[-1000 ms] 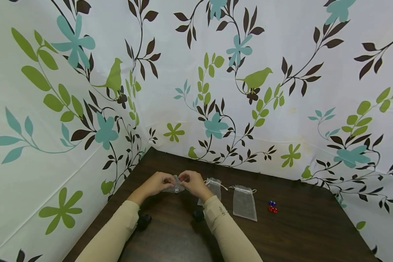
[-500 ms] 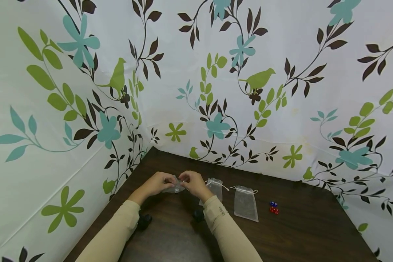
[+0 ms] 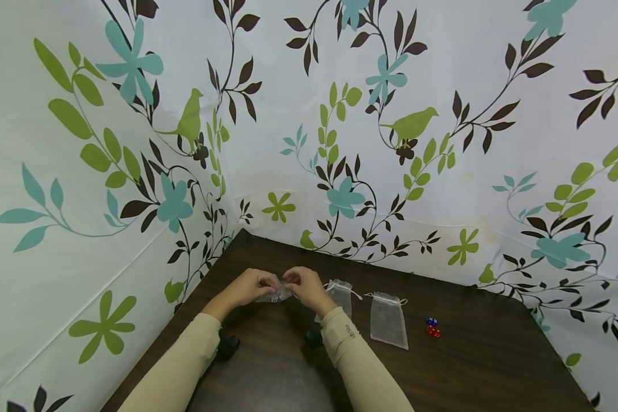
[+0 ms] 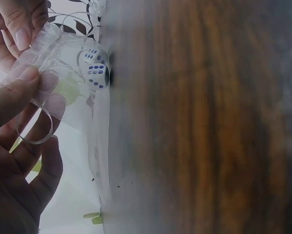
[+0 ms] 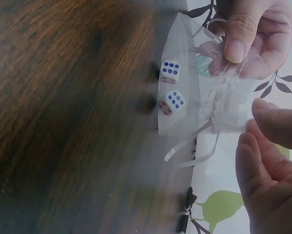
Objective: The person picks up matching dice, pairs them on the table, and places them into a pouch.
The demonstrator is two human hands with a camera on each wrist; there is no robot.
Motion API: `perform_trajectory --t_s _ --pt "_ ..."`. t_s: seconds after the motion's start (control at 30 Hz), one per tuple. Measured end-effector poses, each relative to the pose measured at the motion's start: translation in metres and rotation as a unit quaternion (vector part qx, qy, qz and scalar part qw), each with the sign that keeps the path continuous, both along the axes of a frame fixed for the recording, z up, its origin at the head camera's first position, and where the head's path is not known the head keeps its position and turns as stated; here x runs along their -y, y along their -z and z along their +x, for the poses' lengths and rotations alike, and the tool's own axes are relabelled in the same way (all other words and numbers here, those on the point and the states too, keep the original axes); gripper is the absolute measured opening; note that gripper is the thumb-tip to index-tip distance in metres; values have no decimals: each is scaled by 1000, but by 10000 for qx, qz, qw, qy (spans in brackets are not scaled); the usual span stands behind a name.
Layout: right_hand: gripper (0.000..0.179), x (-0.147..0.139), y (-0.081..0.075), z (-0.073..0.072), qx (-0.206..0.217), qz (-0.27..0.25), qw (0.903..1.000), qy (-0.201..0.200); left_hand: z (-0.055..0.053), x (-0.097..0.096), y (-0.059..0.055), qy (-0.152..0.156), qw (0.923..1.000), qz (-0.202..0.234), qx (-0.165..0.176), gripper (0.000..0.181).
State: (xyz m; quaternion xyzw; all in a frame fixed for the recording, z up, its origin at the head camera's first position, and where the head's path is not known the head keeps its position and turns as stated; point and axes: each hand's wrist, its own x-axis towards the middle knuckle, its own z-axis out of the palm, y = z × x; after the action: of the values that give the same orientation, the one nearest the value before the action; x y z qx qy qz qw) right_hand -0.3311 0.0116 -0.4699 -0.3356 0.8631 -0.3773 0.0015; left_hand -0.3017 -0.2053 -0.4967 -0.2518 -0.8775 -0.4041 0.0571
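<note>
Right wrist view, principal item: one drawstring pouch (image 5: pixel 202 92) of sheer whitish gauze, held between my two hands over the far left part of the table (image 3: pixel 278 372); whether its lower end touches the wood or hangs just above, I cannot tell. Handling, as I judge it: very light, limp, a little slippery, liable to snag or crease under a hard tug, with slight weight low down. Best hold: the gathered band near the mouth, clear of the pale cord (image 5: pixel 184 143). Left hand (image 3: pixel 248 287): pinching the gauze by that band, thumb in front, fingers behind. Right hand (image 3: pixel 305 287): thumb and forefinger near each other at the mouth's edge; whether they grip it, I cannot tell. Appearance: see-through, the printed wall covering (image 3: pixel 268 143) showing behind; inside, at the bottom, two white dice (image 5: pixel 170 72) with blue and red pips. Also on the table, rightward: two similar pouches (image 3: pixel 388 323), lying flat; blue dice (image 3: pixel 431 321); red dice (image 3: pixel 433 331) just beside them.
</note>
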Motion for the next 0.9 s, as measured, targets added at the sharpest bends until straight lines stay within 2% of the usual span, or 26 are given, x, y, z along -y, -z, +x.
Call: perform_trajectory --t_s 0.13,0.3,0.4,0.63,0.9 --pt "27 -2 -1 0 -131 -13 9999 64 1 1 -4 -53 10000 35 -56 6" --pt "40 -8 1 0 397 458 9981 85 2 1 -9 -189 9998 72 -43 5" --pt "39 -10 3 -2 632 751 9952 -9 4 1 -12 -280 9996 55 -1 6" --pt "25 -10 0 0 402 630 9971 -146 5 6 -17 -396 9990 173 -64 7" --pt "26 -8 -12 4 66 395 9991 -100 2 10 -30 -576 9965 235 -563 12"
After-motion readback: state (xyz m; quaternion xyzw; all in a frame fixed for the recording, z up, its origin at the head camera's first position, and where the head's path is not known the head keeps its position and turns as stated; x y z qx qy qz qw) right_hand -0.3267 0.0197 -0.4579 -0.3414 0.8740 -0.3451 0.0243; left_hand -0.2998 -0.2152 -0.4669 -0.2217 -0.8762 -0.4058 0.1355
